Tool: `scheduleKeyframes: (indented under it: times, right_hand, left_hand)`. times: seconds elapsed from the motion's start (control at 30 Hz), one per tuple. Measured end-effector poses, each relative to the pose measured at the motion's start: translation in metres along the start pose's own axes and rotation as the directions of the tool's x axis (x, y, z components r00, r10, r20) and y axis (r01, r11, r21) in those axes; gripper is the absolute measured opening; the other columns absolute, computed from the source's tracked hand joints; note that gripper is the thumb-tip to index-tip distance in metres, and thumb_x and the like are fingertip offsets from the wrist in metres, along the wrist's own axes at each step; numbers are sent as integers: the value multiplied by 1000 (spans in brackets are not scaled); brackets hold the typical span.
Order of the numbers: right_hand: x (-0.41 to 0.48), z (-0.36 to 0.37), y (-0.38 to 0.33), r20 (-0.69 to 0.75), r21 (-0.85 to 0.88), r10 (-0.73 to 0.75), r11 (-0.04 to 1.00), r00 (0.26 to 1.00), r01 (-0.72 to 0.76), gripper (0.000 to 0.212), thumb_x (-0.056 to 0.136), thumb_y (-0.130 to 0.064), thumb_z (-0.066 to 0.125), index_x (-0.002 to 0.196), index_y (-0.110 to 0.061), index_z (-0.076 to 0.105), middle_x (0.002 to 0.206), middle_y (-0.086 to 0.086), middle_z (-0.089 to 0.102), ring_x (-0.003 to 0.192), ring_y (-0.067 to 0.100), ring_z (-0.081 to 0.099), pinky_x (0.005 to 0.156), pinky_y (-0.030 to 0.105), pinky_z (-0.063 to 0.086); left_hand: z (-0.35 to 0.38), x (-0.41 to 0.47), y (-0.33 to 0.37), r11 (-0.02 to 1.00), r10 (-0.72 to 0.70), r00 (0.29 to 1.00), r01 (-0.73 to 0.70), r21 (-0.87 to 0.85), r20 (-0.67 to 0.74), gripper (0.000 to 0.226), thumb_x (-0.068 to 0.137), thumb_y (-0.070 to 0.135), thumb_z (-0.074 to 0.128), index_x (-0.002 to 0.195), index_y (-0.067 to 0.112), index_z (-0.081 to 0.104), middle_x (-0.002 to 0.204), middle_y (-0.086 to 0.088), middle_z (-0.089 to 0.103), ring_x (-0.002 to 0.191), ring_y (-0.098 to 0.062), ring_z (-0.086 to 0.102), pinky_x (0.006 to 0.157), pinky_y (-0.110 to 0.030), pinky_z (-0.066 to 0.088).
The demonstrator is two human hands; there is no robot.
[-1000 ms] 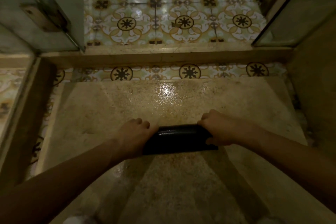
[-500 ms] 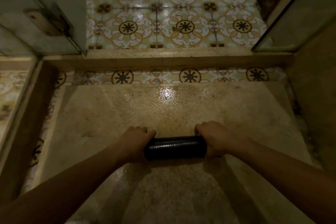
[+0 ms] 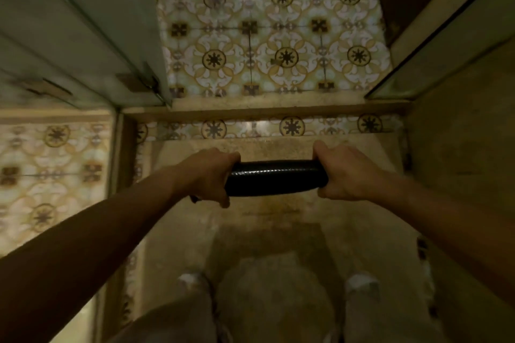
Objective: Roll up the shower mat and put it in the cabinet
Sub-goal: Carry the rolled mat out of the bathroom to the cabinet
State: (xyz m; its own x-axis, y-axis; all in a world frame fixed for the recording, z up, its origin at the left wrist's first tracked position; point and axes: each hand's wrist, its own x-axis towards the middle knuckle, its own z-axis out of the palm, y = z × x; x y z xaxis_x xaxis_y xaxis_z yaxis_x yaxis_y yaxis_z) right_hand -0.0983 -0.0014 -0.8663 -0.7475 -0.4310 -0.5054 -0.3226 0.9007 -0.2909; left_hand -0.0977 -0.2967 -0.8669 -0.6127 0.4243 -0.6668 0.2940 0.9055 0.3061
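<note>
The shower mat (image 3: 274, 177) is a tight black roll with a shiny ribbed surface, held level in front of me above the shower floor. My left hand (image 3: 207, 175) grips its left end with the fingers wrapped over the top. Around the right end my right hand (image 3: 344, 172) is closed the same way. Both ends of the roll are hidden inside my hands. No cabinet is in view.
A beige stone shower floor (image 3: 278, 231) lies below, with my legs and feet (image 3: 359, 284) on it. A raised stone threshold (image 3: 264, 111) crosses ahead, patterned floor tiles (image 3: 267, 44) beyond it. Glass panels (image 3: 83, 30) stand left and right; a beige wall (image 3: 459, 133) closes the right side.
The mat went from partly flat on the floor to fully rolled. Both hands have lifted the roll off the floor, and my view has risen so my legs show.
</note>
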Motion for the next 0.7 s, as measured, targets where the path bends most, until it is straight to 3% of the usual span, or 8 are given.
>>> scheduleKeyframes:
  times: [0.17, 0.3, 0.37, 0.43, 0.53, 0.7]
  right_hand:
    - [-92, -157, -85, -121, -33, 1, 999, 993, -5, 58, 65, -37, 75, 102, -29, 31, 79, -8, 55, 64, 15, 54, 48, 25, 33]
    - [-149, -272, -138, -322, -105, -94, 992, 942, 63, 60, 58, -24, 78, 103, -19, 39, 76, 4, 63, 63, 25, 60, 56, 26, 36]
    - [-168, -321, -159, -343, -122, -98, 991, 934, 60, 57, 57, -20, 78, 99, -20, 39, 78, 5, 64, 66, 25, 61, 58, 28, 39]
    - [-178, -360, -175, -327, -195, -72, 981, 942, 7, 60, 58, -21, 77, 105, -21, 38, 82, 2, 65, 69, 24, 62, 56, 29, 40]
    - [-177, -422, -183, -246, -272, -11, 961, 969, -58, 66, 62, -28, 74, 119, -22, 41, 89, 0, 64, 73, 21, 62, 51, 27, 36]
    - [-153, -507, -152, -240, -138, 121, 978, 963, -157, 46, 61, -30, 73, 102, -24, 54, 88, 0, 63, 75, 20, 60, 57, 29, 46]
  left_hand:
    - [-153, -132, 23, 999, 36, 996, -35, -11, 86, 71, 48, 49, 89, 108, 34, 52, 90, 13, 57, 79, -9, 54, 69, -26, 44]
    - [-252, -221, 40, 999, 21, 997, -19, -29, 68, 74, 44, 55, 86, 106, 38, 49, 100, 11, 63, 85, -12, 58, 73, -30, 48]
    - [-295, -256, 47, 1000, 22, 999, -22, 0, 43, 73, 45, 56, 84, 107, 38, 52, 103, 9, 65, 86, -14, 60, 74, -32, 51]
    - [-333, -278, 58, 998, 28, 995, -22, 66, -94, 65, 52, 51, 81, 110, 35, 56, 101, 7, 67, 88, -17, 63, 70, -31, 49]
    - [-387, -296, 73, 979, 75, 914, 8, 203, -398, 45, 61, 42, 71, 103, 33, 56, 89, 4, 69, 80, -23, 67, 60, -31, 45]
    - [-460, -277, 91, 947, 136, 814, 60, 316, -565, 50, 62, 30, 70, 109, 25, 53, 87, -3, 66, 75, -28, 64, 69, -38, 51]
